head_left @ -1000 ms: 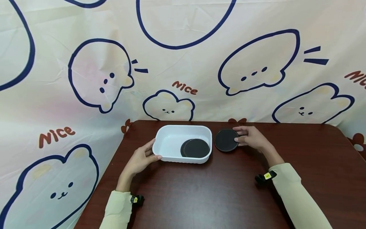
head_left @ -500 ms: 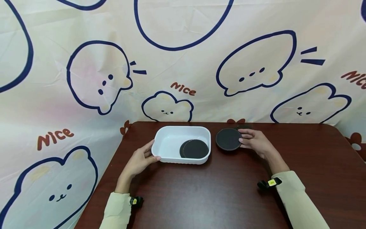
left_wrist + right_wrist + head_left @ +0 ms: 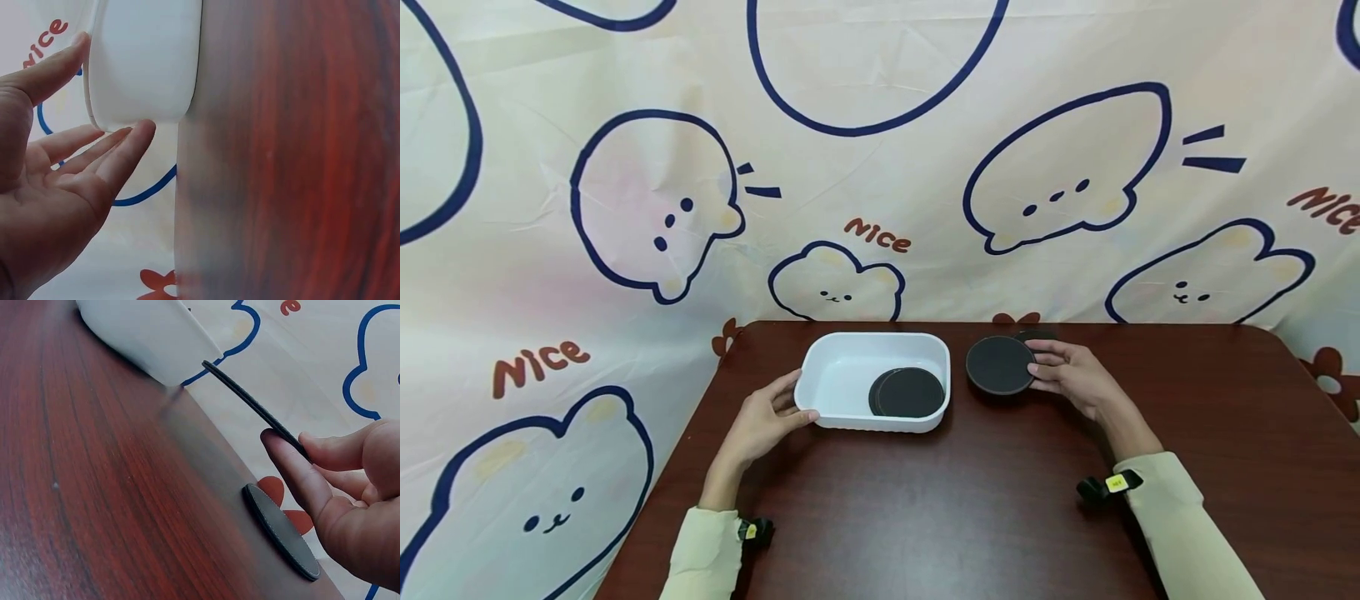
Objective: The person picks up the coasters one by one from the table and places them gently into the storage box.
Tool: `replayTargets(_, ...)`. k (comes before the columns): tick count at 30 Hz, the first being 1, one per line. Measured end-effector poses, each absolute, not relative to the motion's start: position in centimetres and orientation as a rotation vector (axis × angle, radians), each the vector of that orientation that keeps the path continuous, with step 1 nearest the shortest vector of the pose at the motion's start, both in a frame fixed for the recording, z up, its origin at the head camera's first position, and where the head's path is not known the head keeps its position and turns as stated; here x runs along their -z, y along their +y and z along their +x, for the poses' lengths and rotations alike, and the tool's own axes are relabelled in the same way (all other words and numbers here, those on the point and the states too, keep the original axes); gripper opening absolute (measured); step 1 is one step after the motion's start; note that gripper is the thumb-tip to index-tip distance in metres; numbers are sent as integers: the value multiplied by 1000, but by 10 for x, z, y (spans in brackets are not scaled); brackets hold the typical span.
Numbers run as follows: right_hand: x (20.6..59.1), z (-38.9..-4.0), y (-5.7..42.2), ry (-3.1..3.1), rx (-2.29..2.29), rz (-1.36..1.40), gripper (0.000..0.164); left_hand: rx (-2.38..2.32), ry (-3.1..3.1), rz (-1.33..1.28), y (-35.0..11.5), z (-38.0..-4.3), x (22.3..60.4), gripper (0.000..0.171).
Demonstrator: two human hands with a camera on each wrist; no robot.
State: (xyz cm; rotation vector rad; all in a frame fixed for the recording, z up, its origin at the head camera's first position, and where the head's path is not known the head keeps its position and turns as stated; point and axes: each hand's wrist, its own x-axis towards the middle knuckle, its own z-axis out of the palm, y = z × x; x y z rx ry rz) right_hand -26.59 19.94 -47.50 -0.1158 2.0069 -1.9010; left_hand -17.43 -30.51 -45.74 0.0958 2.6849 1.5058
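Note:
My left hand (image 3: pixel 758 427) holds the left end of a white rectangular plastic tray (image 3: pixel 831 390). In the left wrist view its thumb lies at the rim and its fingertips touch the end wall. Inside the tray, at the right, several round black coasters (image 3: pixel 914 392) overlap in a pile. To the right of the tray, my right hand (image 3: pixel 1081 382) pinches another black coaster (image 3: pixel 997 365) between thumb and fingers. The right wrist view shows this coaster tilted above the table. A further coaster (image 3: pixel 281 532) with a stitched edge lies flat on the table below that hand.
The dark brown wooden table (image 3: pixel 985 492) ends just behind the tray and coasters. A cloth (image 3: pixel 925 192) printed with cartoon bears hangs behind it. Each sleeve has a black wrist camera (image 3: pixel 1108 486) at its cuff.
My right hand has raised its coaster and shifted slightly right and nearer, so the coaster lying behind shows. The left hand keeps its place at the tray.

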Motion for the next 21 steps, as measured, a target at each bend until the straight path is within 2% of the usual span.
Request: replayTargets(21, 471, -264, 202, 2006, 1918, -103, 67, -1446, 2760, 23, -306, -176, 462, 83)
